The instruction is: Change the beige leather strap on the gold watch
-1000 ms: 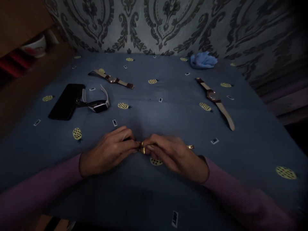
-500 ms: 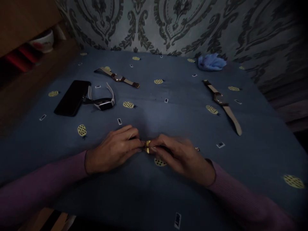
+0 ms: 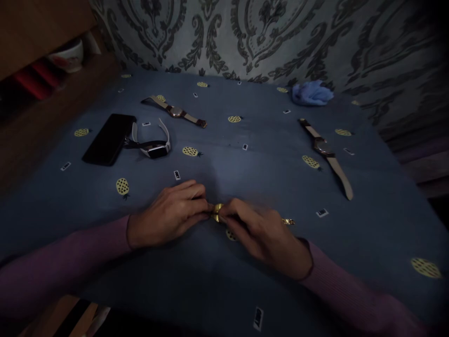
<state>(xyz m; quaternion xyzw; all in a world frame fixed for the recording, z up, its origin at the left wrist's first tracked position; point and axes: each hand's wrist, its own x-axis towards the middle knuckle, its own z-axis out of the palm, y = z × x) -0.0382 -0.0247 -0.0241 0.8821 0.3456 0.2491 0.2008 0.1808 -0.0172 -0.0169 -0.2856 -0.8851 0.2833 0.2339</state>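
Observation:
A gold watch (image 3: pixel 218 213) lies between my two hands near the middle of the tablecloth, mostly covered by fingers. From the left, my left hand (image 3: pixel 171 213) pinches its edge with thumb and fingertips. My right hand (image 3: pixel 264 229) is bent over the other side, its thumb and forefinger closed on the gold case. Some gold bracelet links (image 3: pixel 288 221) stick out beyond the right knuckles. What the fingertips do at the case is hidden.
On the blue pineapple-print tablecloth (image 3: pixel 217 290) lie a black phone (image 3: pixel 109 139), a white smartwatch (image 3: pixel 157 152) and a brown-strap watch (image 3: pixel 176 112). Another strap watch (image 3: pixel 322 147) is at right. A crumpled blue cloth (image 3: pixel 312 93) sits by the wall. A bowl (image 3: pixel 68 57) stands on the left shelf.
The view has shifted slightly. More of the gold links shows beyond my right hand. Both hands keep their pinch on the gold watch.

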